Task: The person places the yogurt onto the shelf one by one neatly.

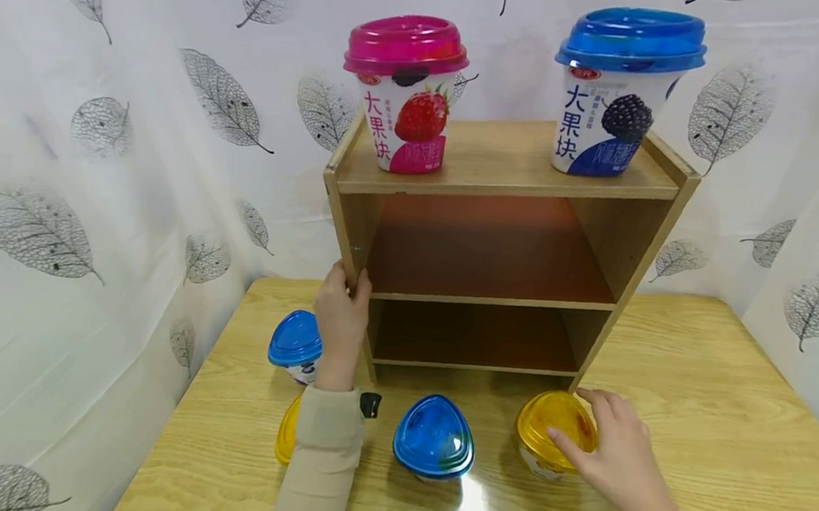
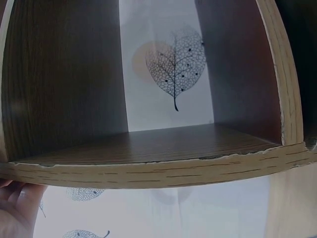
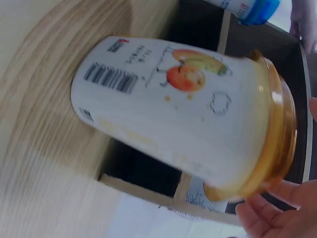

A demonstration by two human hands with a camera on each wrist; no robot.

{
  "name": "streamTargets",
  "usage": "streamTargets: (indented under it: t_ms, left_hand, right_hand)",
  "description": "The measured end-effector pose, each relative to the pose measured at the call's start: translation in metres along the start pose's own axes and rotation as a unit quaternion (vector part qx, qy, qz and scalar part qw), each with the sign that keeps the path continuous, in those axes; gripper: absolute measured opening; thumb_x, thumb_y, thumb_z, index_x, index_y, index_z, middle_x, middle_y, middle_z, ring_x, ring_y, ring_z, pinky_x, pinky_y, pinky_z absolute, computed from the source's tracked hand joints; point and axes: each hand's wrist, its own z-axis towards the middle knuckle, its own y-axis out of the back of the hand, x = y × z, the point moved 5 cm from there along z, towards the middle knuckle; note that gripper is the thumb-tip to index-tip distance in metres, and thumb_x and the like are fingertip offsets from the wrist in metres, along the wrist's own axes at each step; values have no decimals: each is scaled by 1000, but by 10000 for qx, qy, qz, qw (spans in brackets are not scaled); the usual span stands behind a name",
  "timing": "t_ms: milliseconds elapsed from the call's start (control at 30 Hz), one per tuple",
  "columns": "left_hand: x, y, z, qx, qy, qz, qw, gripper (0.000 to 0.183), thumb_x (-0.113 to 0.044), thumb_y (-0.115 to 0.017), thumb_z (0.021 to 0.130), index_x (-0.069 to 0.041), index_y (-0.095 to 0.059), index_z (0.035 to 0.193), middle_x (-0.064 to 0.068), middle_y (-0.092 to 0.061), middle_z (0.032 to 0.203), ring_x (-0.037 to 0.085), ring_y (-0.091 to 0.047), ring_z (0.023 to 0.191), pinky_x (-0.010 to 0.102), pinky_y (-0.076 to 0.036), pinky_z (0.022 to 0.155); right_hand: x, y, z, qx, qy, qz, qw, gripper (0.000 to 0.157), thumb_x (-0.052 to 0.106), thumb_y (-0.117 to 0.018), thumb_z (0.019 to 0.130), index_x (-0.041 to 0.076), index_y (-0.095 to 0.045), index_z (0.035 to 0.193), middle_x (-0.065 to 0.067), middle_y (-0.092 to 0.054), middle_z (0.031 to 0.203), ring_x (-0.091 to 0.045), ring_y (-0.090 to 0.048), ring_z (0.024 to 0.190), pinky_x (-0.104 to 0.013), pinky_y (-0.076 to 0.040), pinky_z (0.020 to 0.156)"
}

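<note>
A small wooden shelf unit [image 1: 504, 189] stands on the table. My left hand [image 1: 342, 322] grips its left side panel, thumb on the inner side; in the left wrist view its fingers [image 2: 22, 208] show at the panel's edge. At the shelf's front right corner stands a yogurt cup with a yellow lid [image 1: 551, 427]. My right hand [image 1: 621, 457] is beside this cup, thumb over the lid and fingers extended along its right rim. The right wrist view shows fruit drawings on the cup's white side [image 3: 168, 104], with the fingertips right at the lid.
On the shelf top stand a pink-lidded strawberry yogurt cup [image 1: 410, 99] and a blue-lidded blackberry one [image 1: 620, 96]. A blue-lidded cup [image 1: 434, 438] stands before the shelf. Left of it are another blue-lidded cup [image 1: 296, 339] and a yellow-lidded cup [image 1: 287, 432], partly behind my left arm.
</note>
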Motion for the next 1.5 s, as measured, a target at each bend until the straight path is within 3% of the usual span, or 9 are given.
streamTargets:
  t_ms: [200,433,567,733,867,1067,1267,1500]
  left_hand:
    - [-1,-1,1,-49,-88,15,9999,17,-8,-57,84,7,-58,93,19,-63,86,30,-61,74,40,-51,62]
    - [-1,-1,2,-46,-111,-19,9999,18,-8,-57,84,7,-58,94,20,-63,89,30,-61,76,40,-51,63]
    - [-2,-1,2,-28,-106,-31,9999,19,-8,-57,84,7,-58,94,20,-63,89,31,-62,77,41,-51,64]
    - [-1,-2,0,6,-79,-64,9999,19,-8,-57,84,7,-58,94,20,-63,88,31,-61,75,40,-51,63]
    - [-1,-1,0,15,-71,-77,9999,18,-8,-57,84,7,-58,94,20,-63,87,30,-61,74,40,-51,62]
    - [0,-1,1,17,-70,-51,10000,19,-8,-57,84,7,-58,94,20,-63,88,31,-61,75,40,-51,63]
    - [2,-1,0,-17,-59,-75,10000,20,-9,-56,84,8,-58,94,20,-63,88,31,-61,74,41,-51,62]
    - [0,1,1,-99,-147,-67,9998,22,-13,-54,85,7,-58,92,20,-62,85,31,-61,71,40,-51,59]
  right_hand:
    - [2,-6,0,36,-85,-505,9987,70,46,-74,61,-5,-54,105,-19,-52,98,-37,-45,92,-52,-33,67]
    - [1,-8,2,449,-270,-177,9985,72,43,-75,63,-3,-51,112,-19,-49,104,-36,-42,97,-53,-32,70]
    - [2,-6,1,522,-162,42,9985,68,35,-76,63,-2,-50,114,-19,-50,108,-37,-42,100,-54,-32,71]
    - [4,-4,-2,324,242,245,9989,63,22,-78,60,-1,-50,112,-17,-52,109,-36,-46,99,-57,-33,72]
    - [3,-5,-4,126,260,328,9990,61,17,-76,61,-2,-49,113,-20,-49,112,-38,-44,101,-59,-32,73]
    - [7,-5,-5,-116,-197,-54,9997,65,31,-75,65,-3,-48,113,-22,-45,111,-41,-38,101,-56,-27,73]
    - [16,-7,-7,-448,-52,-768,9960,73,40,-77,56,-1,-51,111,-20,-47,101,-37,-41,94,-51,-28,69]
    - [18,-10,-7,-393,-40,-942,9948,69,39,-76,57,-1,-54,109,-18,-51,97,-36,-44,90,-47,-30,64]
